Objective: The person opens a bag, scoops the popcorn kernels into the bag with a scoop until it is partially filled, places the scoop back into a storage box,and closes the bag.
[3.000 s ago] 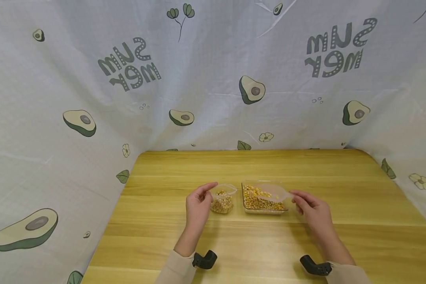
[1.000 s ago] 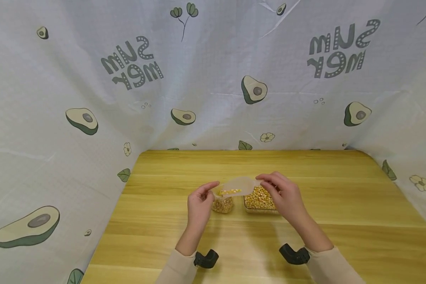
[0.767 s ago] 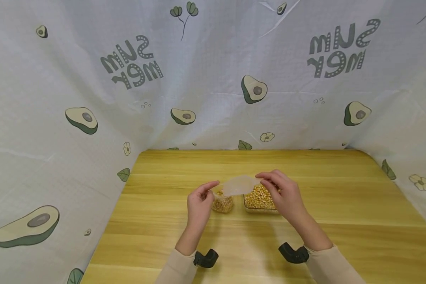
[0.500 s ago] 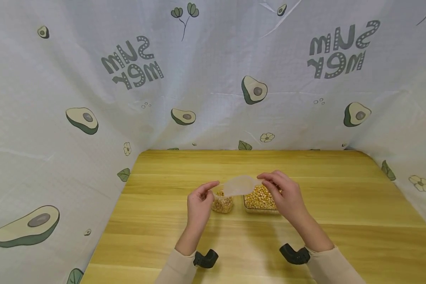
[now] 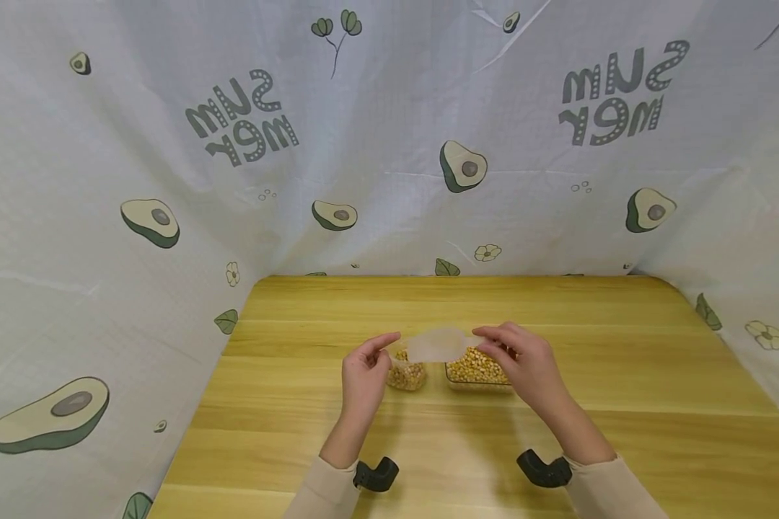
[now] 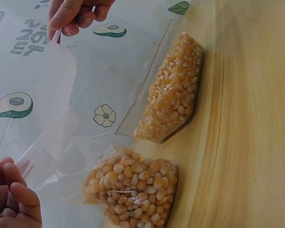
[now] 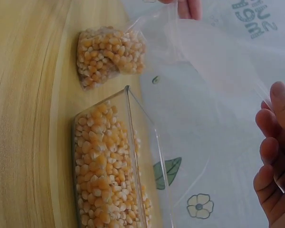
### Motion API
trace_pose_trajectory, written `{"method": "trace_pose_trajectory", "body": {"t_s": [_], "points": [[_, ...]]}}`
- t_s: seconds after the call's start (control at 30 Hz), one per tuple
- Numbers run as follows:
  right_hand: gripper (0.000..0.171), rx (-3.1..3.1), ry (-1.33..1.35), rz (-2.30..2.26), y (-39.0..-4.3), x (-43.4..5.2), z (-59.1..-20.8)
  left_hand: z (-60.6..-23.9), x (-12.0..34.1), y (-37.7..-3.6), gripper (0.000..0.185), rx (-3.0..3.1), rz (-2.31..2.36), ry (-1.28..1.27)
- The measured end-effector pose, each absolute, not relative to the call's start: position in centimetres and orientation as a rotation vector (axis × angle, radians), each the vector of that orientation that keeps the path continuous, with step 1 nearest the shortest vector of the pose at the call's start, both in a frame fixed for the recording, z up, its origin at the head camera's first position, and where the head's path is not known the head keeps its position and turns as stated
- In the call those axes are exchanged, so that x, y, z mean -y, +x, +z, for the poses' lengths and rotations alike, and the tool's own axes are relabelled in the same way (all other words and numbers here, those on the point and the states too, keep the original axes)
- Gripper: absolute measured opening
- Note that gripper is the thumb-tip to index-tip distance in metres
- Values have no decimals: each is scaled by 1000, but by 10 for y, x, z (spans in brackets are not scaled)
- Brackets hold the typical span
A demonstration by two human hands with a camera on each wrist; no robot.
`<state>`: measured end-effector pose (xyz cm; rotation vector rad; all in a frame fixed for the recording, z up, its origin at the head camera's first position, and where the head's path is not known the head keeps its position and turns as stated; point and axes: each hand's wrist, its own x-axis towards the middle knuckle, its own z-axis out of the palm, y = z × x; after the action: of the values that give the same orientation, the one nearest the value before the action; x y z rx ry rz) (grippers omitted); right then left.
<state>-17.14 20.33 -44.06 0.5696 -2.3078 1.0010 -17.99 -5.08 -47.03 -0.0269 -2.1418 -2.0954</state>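
Observation:
My left hand [image 5: 365,371] pinches the rim of a clear plastic bag [image 5: 407,376], which stands on the table partly filled with corn kernels [image 6: 133,190]. With my right hand [image 5: 526,360] I pinch the handle of a translucent white scoop [image 5: 438,345]. The scoop is tipped toward the bag, its front end at the bag's mouth, as the right wrist view shows. No kernels show in the scoop. Right of the bag, partly below the scoop and right hand, sits a clear rectangular container [image 7: 128,95] of corn kernels [image 7: 104,166].
The wooden table [image 5: 428,447] reaches up to a white curtain [image 5: 389,144] printed with avocados, at the back and both sides. A black wrist mount [image 5: 376,474] sits on the left sleeve and another black mount [image 5: 544,468] on the right.
The right hand has moved left with the scoop from the container to the bag's mouth. The scoop has tipped, and the kernels seen in it earlier are gone. The left hand stays put.

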Motion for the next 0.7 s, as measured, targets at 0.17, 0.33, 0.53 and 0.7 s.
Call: {"method": "trace_pose_trajectory", "body": {"t_s": [0.17,0.33,0.53,0.7], "points": [[27,2297,564,1008,-171,-207,-446,-471,51,-180,33,2144,-2089,-19],[24,2329,468,1044,-168,-214,-450,-471,51,-179,33,2135,-2108,-21],[19,2348,333,1102,-162,-227,-454,-470,51,-179,33,2135,-2103,-23],[16,2352,253,1092,-157,-242,-458,-470,51,-180,32,2149,-2093,-7]]}}
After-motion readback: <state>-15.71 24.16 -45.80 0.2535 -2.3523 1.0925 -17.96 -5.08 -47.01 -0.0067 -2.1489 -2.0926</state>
